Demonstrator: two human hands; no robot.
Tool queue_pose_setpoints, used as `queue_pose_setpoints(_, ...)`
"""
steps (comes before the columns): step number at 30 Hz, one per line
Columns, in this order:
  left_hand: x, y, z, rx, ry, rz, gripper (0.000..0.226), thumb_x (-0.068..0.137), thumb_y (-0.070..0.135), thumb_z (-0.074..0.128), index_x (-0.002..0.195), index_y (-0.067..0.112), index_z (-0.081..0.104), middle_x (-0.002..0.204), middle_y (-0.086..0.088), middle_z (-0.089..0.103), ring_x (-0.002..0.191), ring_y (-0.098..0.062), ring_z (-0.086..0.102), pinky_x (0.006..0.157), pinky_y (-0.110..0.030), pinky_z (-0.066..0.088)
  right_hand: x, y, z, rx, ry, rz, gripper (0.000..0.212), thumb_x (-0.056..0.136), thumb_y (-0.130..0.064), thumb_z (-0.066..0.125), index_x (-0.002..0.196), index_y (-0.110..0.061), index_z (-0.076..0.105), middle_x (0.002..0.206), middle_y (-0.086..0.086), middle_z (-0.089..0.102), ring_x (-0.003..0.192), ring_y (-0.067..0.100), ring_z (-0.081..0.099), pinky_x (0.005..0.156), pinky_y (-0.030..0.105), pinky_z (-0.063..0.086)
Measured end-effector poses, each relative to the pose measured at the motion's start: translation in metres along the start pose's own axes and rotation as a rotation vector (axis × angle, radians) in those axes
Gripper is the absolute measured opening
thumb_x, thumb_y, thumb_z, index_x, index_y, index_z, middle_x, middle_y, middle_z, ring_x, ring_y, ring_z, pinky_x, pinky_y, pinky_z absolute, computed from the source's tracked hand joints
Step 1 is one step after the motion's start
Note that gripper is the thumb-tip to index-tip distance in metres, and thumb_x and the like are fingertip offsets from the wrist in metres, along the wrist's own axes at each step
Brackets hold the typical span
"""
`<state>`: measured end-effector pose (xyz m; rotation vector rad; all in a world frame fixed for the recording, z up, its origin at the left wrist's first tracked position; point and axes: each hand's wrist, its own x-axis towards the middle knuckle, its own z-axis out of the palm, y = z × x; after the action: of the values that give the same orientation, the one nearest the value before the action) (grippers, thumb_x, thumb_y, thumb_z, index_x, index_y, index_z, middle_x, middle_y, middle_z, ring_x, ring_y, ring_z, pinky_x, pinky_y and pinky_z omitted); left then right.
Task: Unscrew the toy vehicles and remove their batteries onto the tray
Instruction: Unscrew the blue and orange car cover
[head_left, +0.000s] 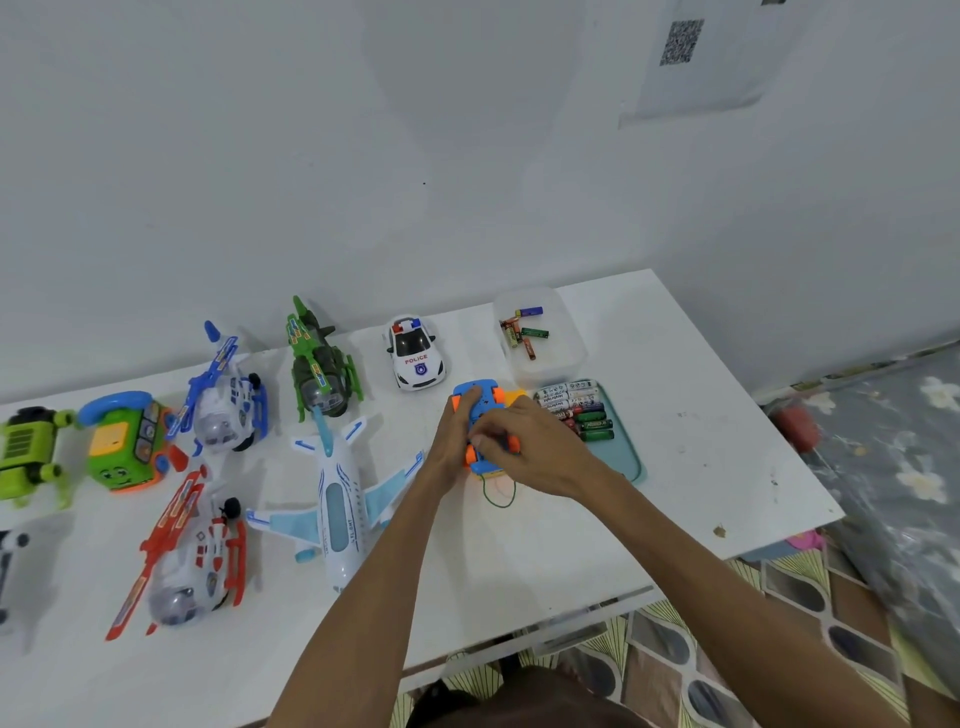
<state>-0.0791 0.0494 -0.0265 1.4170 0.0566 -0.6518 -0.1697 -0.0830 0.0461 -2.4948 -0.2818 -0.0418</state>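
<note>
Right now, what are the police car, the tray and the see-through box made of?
The police car looks like glossy hard plastic: its white shell shines. The tray seems matte teal plastic, with a moulded rounded rim. The box is probably frosted translucent plastic: its walls look milky and half see-through.

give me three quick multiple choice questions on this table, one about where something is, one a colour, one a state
1. The teal tray lies: A left of the blue toy car; B right of it; C on the floor.
2. The helicopter nearest the person is: A red; B blue; C green.
3. The blue toy car is: A untouched; B lying on the tray; C gripped by both hands.
Answers: 1 B, the tray sits just right of the car. 2 A, its rotor and skids are red. 3 C, the left hand and right hand grip it.
</note>
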Motion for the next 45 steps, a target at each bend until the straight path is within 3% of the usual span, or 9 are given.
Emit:
queue_pose_setpoints(4,0.002,-0.002,0.0,-0.011,0.0,0.021,0.052,0.101,0.052,0.053,0.126,0.008,0.063,0.115,-0.017,0.074,0.101,-0.028,0.073,0.085,-0.036,0.06,0.0,0.002,-0.005,0.129,0.148,0.114,0.015,0.099,-0.032,0.055,0.112,-0.03,0.062,0.085,-0.009,0.067,0.086,0.009,0.057,0.074,0.028,0.049)
queue_pose_setpoints(8,0.0,0.003,0.003,-0.071,0.005,-0.023,0.034,0.102,0.044,0.054,0.108,0.014,0.067,0.094,-0.013,0.076,0.082,-0.027,0.071,0.08,-0.04,0.058,-0.004,0.017,-0.021,0.329,0.337,0.301,0.014,0.095,-0.02,0.061,0.109,-0.018,0.064,0.084,-0.006,0.075,0.08,0.004,0.069,0.071,0.021,0.054)
queue_pose_setpoints(13,-0.002,0.005,0.003,-0.154,-0.02,-0.065,0.029,0.103,0.038,0.055,0.112,0.012,0.065,0.084,-0.009,0.075,0.066,-0.02,0.072,0.059,-0.034,0.06,-0.027,0.058,-0.045,0.249,0.223,0.483,0.008,0.088,-0.019,0.072,0.093,-0.024,0.075,0.084,-0.018,0.072,0.078,-0.008,0.066,0.071,0.005,0.046)
queue_pose_setpoints(18,0.0,0.002,0.002,-0.137,-0.011,-0.057,0.04,0.101,0.044,0.058,0.121,0.01,0.063,0.091,-0.011,0.075,0.073,-0.022,0.072,0.068,-0.036,0.061,-0.051,0.079,-0.052,0.266,0.07,0.608,0.012,0.083,-0.018,0.078,0.086,-0.029,0.077,0.085,-0.014,0.074,0.082,-0.002,0.067,0.072,0.013,0.05)
queue_pose_setpoints(21,0.002,0.002,0.001,-0.134,-0.019,-0.058,0.041,0.1,0.045,0.059,0.12,0.01,0.063,0.091,-0.011,0.075,0.073,-0.023,0.072,0.069,-0.037,0.06,-0.058,0.087,-0.045,0.231,0.007,0.595,0.011,0.081,-0.014,0.079,0.087,-0.022,0.078,0.086,-0.009,0.076,0.083,0.002,0.069,0.074,0.014,0.054)
queue_pose_setpoints(26,-0.001,0.004,0.003,-0.135,-0.015,-0.06,0.038,0.101,0.044,0.057,0.118,0.01,0.063,0.091,-0.011,0.075,0.072,-0.022,0.072,0.067,-0.036,0.061,-0.06,0.095,-0.03,0.13,0.05,0.5,0.016,0.081,-0.006,0.079,0.083,-0.02,0.073,0.084,-0.002,0.071,0.058,-0.007,0.057,0.06,0.005,0.043)
queue_pose_setpoints(35,-0.004,0.005,0.003,-0.15,-0.011,-0.086,0.035,0.1,0.044,0.058,0.112,0.012,0.065,0.088,-0.01,0.074,0.071,-0.021,0.072,0.069,-0.036,0.061,-0.057,0.098,-0.024,0.025,0.075,0.464,0.007,0.084,-0.012,0.078,0.088,-0.016,0.073,0.087,-0.005,0.067,0.063,-0.003,0.053,0.063,0.009,0.038)
queue_pose_setpoints(42,-0.006,0.007,0.005,-0.177,-0.018,-0.074,0.033,0.102,0.041,0.056,0.111,0.011,0.064,0.085,-0.01,0.074,0.067,-0.021,0.072,0.063,-0.035,0.061,-0.044,0.091,-0.023,-0.004,0.117,0.425,0.003,0.087,-0.015,0.071,0.086,-0.017,0.073,0.082,-0.009,0.068,0.068,-0.001,0.057,0.067,0.016,0.046)
queue_pose_setpoints(45,-0.007,0.009,0.006,-0.199,-0.017,-0.089,0.03,0.102,0.04,0.056,0.111,0.012,0.064,0.084,-0.009,0.074,0.067,-0.02,0.072,0.061,-0.034,0.061,-0.03,0.084,-0.023,0.002,0.167,0.376,0.005,0.088,-0.014,0.068,0.086,-0.014,0.073,0.08,-0.004,0.071,0.071,0.01,0.064,0.068,0.023,0.051)
